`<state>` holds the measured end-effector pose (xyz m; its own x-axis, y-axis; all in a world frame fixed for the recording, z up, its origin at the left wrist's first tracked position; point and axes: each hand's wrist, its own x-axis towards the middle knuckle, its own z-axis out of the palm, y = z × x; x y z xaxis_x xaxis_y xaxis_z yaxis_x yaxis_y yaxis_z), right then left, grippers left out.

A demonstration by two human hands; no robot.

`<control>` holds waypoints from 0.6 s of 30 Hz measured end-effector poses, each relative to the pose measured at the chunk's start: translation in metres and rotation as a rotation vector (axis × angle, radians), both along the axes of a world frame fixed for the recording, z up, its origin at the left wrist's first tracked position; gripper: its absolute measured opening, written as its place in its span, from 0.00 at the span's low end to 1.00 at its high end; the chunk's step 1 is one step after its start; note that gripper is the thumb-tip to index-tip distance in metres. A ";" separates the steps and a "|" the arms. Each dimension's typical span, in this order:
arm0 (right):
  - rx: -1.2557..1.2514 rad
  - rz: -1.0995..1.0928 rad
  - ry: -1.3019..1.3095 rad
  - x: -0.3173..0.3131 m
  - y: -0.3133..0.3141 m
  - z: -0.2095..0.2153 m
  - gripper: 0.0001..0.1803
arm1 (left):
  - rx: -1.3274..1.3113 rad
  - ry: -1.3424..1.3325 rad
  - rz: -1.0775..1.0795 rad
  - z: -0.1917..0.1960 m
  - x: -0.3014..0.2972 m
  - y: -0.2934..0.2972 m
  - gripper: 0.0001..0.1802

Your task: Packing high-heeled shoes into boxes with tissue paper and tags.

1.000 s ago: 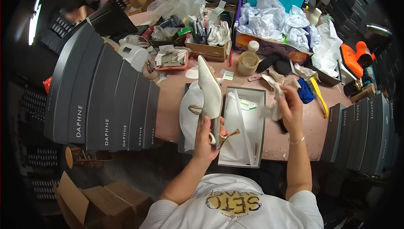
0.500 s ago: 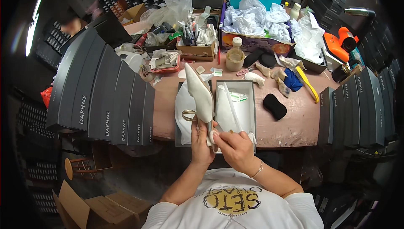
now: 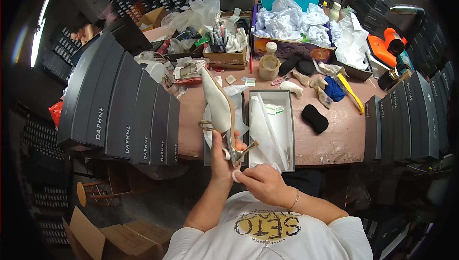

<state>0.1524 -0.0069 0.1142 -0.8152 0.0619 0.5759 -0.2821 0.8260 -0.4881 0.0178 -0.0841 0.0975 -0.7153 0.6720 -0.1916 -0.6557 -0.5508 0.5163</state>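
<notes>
My left hand (image 3: 221,163) grips a white pointed high-heeled shoe (image 3: 218,98) by its back part, with the toe pointing up and away. The shoe's tan sole edge faces right, and its slim gold heel sticks out to the right. A metallic ornament (image 3: 204,125) shows on its left side. My right hand (image 3: 266,183) pinches a small white pad (image 3: 236,176) against or right beside the shoe's back end; actual contact is hard to tell. Beneath and beyond the hands lies an open grey shoebox (image 3: 292,131) with white tissue paper (image 3: 267,135) in it.
Dark shoeboxes stand in rows at left (image 3: 112,107) and right (image 3: 399,121). A black sponge (image 3: 315,119), a yellow-handled brush (image 3: 351,95), a blue cloth (image 3: 333,90) and a liquid jar (image 3: 269,66) lie or stand beyond. Bins of crumpled paper (image 3: 287,18) line the back.
The shoe has turned so its sole edge and gold heel show. My right hand has moved slightly down and nearer me, with the white pad now visible at the shoe's back end.
</notes>
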 end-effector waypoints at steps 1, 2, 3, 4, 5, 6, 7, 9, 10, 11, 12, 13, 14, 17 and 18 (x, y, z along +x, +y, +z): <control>-0.112 -0.001 0.015 0.003 0.002 0.002 0.24 | 0.077 -0.054 -0.062 0.000 0.000 -0.001 0.23; -0.223 0.001 0.029 0.007 0.005 0.004 0.25 | 0.091 -0.041 -0.067 -0.003 -0.001 -0.001 0.22; -0.298 -0.065 -0.020 0.012 0.011 0.011 0.28 | 0.103 -0.037 -0.063 -0.007 -0.001 -0.003 0.22; -0.397 -0.136 -0.095 0.015 0.014 0.020 0.26 | 0.114 -0.034 -0.059 -0.012 0.000 -0.006 0.22; -0.375 -0.135 -0.056 0.014 0.019 0.021 0.24 | 0.154 -0.054 -0.083 -0.017 -0.003 -0.005 0.21; -0.353 -0.133 -0.017 0.012 0.023 0.021 0.23 | 0.143 -0.046 -0.084 -0.017 -0.002 -0.004 0.20; -0.304 -0.127 0.009 0.008 0.022 0.021 0.23 | 0.133 -0.038 -0.083 -0.017 -0.001 -0.005 0.18; -0.205 -0.131 0.073 -0.006 0.014 0.023 0.23 | 0.114 -0.014 -0.102 -0.015 0.001 -0.001 0.16; -0.108 -0.155 0.090 -0.016 0.007 0.020 0.25 | 0.089 -0.044 -0.109 -0.015 0.004 0.000 0.16; -0.066 -0.161 0.063 -0.022 0.001 0.018 0.25 | 0.061 -0.068 -0.115 -0.012 0.005 -0.001 0.16; -0.025 -0.167 0.036 -0.024 -0.004 0.016 0.26 | 0.034 -0.093 -0.120 -0.007 0.006 -0.001 0.17; -0.025 -0.157 0.010 -0.020 -0.007 0.009 0.26 | 0.078 -0.101 -0.107 0.003 0.006 -0.002 0.16; -0.022 -0.136 -0.017 -0.014 -0.010 0.002 0.26 | 0.164 -0.127 -0.084 -0.006 -0.002 -0.004 0.17; -0.078 -0.074 -0.043 -0.007 -0.007 -0.005 0.25 | 0.193 -0.173 0.004 -0.015 -0.012 -0.009 0.17; -0.109 -0.054 -0.047 -0.006 -0.007 -0.003 0.25 | 0.218 -0.166 -0.005 -0.015 -0.011 -0.008 0.18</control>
